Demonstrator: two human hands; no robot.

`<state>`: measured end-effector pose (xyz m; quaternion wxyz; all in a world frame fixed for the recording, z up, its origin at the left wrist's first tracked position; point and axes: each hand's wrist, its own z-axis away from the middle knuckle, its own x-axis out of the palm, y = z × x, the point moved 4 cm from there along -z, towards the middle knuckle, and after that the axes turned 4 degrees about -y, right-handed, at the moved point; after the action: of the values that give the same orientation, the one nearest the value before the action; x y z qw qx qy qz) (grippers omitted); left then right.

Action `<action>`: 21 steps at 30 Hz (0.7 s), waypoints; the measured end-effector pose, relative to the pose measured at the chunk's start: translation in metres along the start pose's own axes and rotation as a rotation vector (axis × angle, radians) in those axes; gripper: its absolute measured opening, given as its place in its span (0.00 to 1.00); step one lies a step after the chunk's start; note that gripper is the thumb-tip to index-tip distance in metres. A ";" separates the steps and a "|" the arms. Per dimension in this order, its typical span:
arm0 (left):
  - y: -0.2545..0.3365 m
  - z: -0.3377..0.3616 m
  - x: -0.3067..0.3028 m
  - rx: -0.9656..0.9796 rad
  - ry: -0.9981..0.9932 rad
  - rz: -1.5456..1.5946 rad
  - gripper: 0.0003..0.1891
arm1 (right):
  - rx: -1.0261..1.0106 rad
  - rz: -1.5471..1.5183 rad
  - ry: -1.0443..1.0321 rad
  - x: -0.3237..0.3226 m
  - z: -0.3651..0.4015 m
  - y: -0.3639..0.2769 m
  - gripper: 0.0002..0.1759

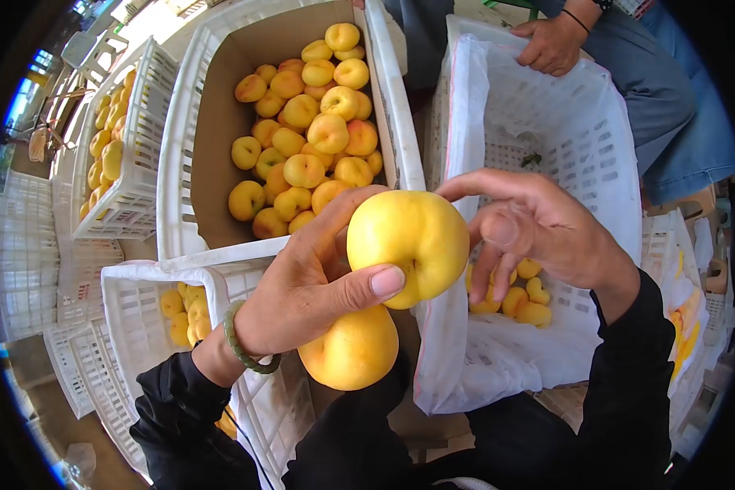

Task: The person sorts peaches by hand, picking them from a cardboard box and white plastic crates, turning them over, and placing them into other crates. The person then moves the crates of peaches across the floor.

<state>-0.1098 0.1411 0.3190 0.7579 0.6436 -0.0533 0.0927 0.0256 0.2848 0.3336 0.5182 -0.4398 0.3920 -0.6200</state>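
Observation:
My left hand [302, 286], with a green bracelet at the wrist, holds a large yellow peach [408, 245], the thumb across its lower left side. A second yellow peach [351, 349] is under that thumb and palm, just below the first. To the right, my right hand [531, 233] has its fingers apart and slightly bent, with nothing held in them; its index fingertip is beside the upper right of the larger peach. Both hands are above the gap between the cardboard-lined crate [411, 143] and the plastic-lined crate [449, 359].
Many peaches [304, 171] lie in the cardboard-lined crate. Several more [514, 300] are in the plastic-lined crate, where another person's hand [551, 45] rests on the far rim. More white crates with peaches stand at the upper left [143, 147] and lower left [131, 327].

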 end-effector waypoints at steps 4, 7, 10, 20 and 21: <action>0.038 -0.006 -0.058 0.015 0.032 -0.136 0.32 | 0.462 0.199 -0.124 -0.072 0.027 0.049 0.30; 0.034 -0.045 -0.132 -0.160 0.036 -0.600 0.36 | 0.729 0.594 -0.114 -0.118 0.023 0.157 0.24; -0.004 -0.089 -0.210 -0.407 0.107 -0.974 0.43 | 0.676 0.981 -0.118 -0.128 0.024 0.233 0.29; -0.071 -0.085 -0.319 -0.752 0.418 -1.451 0.34 | 0.682 1.160 -0.233 -0.118 0.018 0.298 0.34; -0.066 -0.086 -0.314 -0.696 0.366 -1.479 0.34 | 0.647 1.193 -0.213 -0.119 0.017 0.304 0.34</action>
<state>-0.4057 0.1927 0.1781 0.7755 0.2167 0.4807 -0.3471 0.1417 0.3545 0.0359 0.9121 -0.0304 0.3091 -0.2677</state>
